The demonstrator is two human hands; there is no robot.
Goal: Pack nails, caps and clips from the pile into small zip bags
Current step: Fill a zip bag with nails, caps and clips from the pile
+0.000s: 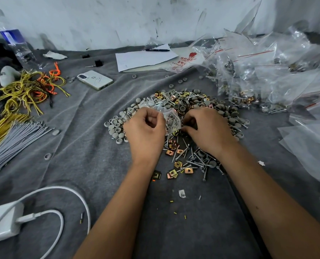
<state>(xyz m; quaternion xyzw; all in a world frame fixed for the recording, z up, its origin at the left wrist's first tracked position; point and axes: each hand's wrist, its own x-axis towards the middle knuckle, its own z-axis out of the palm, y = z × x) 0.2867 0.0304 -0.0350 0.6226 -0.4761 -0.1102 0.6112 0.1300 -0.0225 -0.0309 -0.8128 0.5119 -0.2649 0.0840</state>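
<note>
A pile of grey caps point(116, 126), steel nails point(194, 159) and brass-coloured clips point(173, 173) lies on the grey cloth point(80, 150) in the middle. My left hand point(146, 133) pinches a small clear zip bag point(171, 120) that holds a few nails and clips, just above the pile. My right hand point(209, 129) is curled over the pile beside the bag, fingertips down among the pieces near the bag's edge. What its fingers hold is hidden.
Filled and empty zip bags point(258, 71) heap at the right. A phone point(95, 79), paper with a pen point(157, 50) and a water bottle point(17, 47) lie at the back. Yellow and orange ties point(26, 88), grey ties point(15, 139) and a white charger point(4, 223) sit on the left.
</note>
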